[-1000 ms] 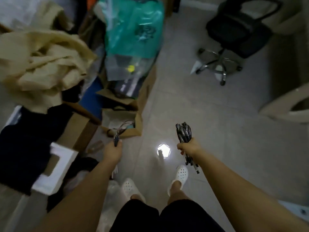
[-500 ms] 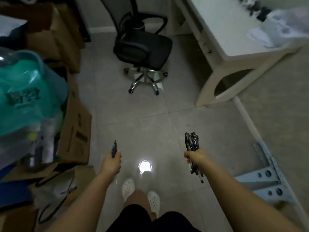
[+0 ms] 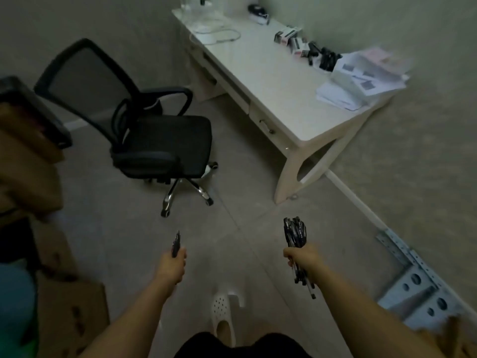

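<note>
1. The desk [image 3: 273, 94] stands ahead and to the right of both grips, well apart. It is probably where the pens go, and the right hand is nearer.
2. The right hand [image 3: 300, 257] is wrapped round a bundle of pens [image 3: 295, 232], which stands near upright with its ends above and below the fist.
3. The left hand [image 3: 172, 264] grips a dark pen [image 3: 176, 244] that points up and forward.
</note>
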The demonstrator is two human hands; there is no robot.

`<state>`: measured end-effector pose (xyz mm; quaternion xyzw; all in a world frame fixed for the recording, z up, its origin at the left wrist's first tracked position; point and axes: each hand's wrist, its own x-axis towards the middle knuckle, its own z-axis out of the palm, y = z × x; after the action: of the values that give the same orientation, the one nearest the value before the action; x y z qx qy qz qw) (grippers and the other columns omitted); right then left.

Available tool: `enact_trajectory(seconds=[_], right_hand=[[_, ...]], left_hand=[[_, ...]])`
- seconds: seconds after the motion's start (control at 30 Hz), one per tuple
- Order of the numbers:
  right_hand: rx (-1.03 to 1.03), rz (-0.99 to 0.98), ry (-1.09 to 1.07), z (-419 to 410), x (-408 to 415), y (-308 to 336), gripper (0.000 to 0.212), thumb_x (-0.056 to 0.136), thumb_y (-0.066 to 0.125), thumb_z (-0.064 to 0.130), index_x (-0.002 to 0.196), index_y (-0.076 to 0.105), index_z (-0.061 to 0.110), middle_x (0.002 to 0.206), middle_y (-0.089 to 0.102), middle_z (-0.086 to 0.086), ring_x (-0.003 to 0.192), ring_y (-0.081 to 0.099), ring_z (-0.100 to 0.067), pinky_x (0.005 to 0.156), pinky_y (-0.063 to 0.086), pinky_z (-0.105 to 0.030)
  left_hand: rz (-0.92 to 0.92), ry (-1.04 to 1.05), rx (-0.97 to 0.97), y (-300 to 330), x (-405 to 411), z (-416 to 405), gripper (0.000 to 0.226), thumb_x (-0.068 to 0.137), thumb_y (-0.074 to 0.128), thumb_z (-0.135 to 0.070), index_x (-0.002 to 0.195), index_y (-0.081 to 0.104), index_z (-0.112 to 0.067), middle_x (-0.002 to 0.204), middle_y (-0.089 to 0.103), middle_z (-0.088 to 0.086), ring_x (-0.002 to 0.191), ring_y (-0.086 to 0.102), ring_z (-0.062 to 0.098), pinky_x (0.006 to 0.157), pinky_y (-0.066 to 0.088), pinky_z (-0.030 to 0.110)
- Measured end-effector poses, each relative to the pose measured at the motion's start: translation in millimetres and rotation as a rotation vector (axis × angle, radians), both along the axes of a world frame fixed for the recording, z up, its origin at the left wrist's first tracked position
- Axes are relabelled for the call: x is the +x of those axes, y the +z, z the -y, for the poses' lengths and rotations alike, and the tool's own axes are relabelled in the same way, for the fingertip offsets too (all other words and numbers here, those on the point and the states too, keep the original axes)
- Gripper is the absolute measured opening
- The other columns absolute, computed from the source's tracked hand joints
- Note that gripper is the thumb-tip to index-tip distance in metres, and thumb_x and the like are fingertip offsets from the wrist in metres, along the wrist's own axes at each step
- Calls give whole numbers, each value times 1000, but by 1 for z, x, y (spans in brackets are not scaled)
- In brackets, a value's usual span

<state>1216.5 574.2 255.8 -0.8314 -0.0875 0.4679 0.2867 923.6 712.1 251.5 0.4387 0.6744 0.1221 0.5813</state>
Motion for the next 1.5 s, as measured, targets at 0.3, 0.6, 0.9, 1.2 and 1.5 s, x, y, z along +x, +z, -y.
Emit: enact_trajectory(seconds=[0.3,0.6,0.9,1.2,1.5], right_hand=[[15,-7,-53,-133,67,-3,13,77,70,6,78,57,7,65,57,-10,52,59,-20,54,51,-31],[29,-48,75,-299,173,2,22,82,67,2,98,52,1,71,52,-13,54,54,-21,59,51,-34],[138,4,60,-442,259,39,14,80,67,4,80,56,14,70,58,-6,57,57,-15,45,48,-23],[124,19,-185,-544,329,25,19,76,70,5,79,54,14,72,62,-8,54,61,-17,43,46,-21],[121,2,-412,-596,376,21,14,75,68,2,82,58,10,74,62,-10,56,61,-20,57,51,-28]], left_hand=[[18,-85,8,15,97,-148,29,102,41,-22,76,47,-11,57,35,3,47,29,14,46,24,24],[2,15,57,-7,195,-285,27,102,42,-22,77,48,-12,57,35,4,45,30,15,45,25,22],[-11,-3,64,6,274,-419,26,101,45,-27,101,58,-5,75,52,11,61,47,21,58,37,28],[-64,-290,173,12,392,-581,33,98,48,-32,108,59,-2,77,55,12,70,55,29,67,49,41],[-91,-561,225,27,507,-676,28,98,49,-34,101,56,-8,73,52,9,68,50,25,65,42,34]])
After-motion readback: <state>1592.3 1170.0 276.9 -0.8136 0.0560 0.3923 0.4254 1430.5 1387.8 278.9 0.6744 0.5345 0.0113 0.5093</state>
